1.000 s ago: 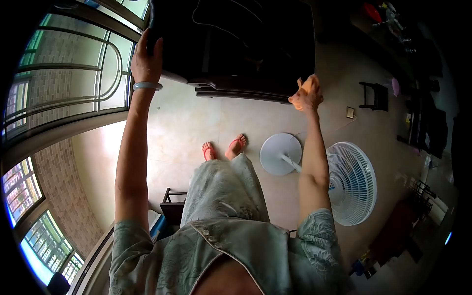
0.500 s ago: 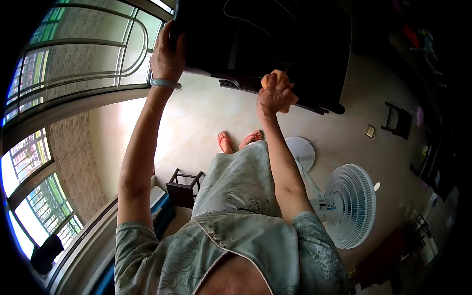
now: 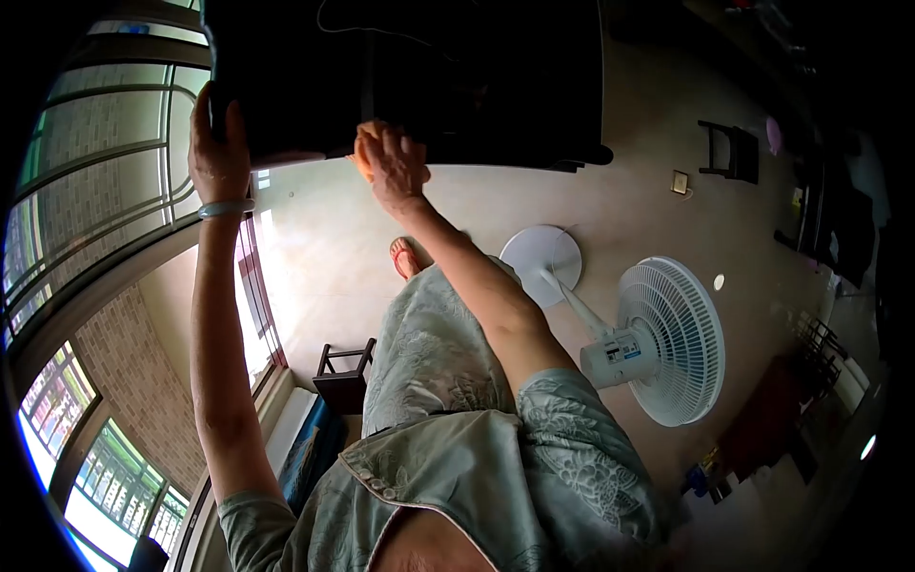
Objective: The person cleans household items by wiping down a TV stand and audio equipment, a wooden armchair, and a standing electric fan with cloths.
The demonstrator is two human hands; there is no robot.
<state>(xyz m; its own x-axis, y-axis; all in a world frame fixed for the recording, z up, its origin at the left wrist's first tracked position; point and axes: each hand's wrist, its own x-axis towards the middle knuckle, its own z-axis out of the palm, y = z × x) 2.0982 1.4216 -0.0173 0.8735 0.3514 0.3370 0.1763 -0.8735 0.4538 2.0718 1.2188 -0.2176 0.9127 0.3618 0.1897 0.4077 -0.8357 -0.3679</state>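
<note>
- Left grip (image 3: 221,157): closed about the left edge of the panel (image 3: 505,86), thumb and fingers to either side; the far fingers blend into the dark.
- Right grip (image 3: 396,172): clamped on an orange cloth (image 3: 361,157), at the panel's lower edge; cloth mostly covered by the fingers.
- Panel: large, dark, beyond and between both grips, reaching well right of the right grip.
- Window (image 3: 110,162): barred, just left of the left grip, hemming in that side.
- Fan (image 3: 672,343): white, right of and nearer the body than the right grip; round base (image 3: 543,253) on the floor (image 3: 315,276).
- Stool (image 3: 343,386): dark, on the body side of both grips.
- Second stool (image 3: 742,157): far right of the right grip.
- Cord (image 3: 381,30): thin, pale, beyond the right grip; ends unclear.
- Hard to read: panel surface, nearly black; top cut off by the frame; one foot mostly hidden; far-right objects lost in shadow.
- Open room: bare floor below the panel's edge, right of the right grip, as far as the fan base.
</note>
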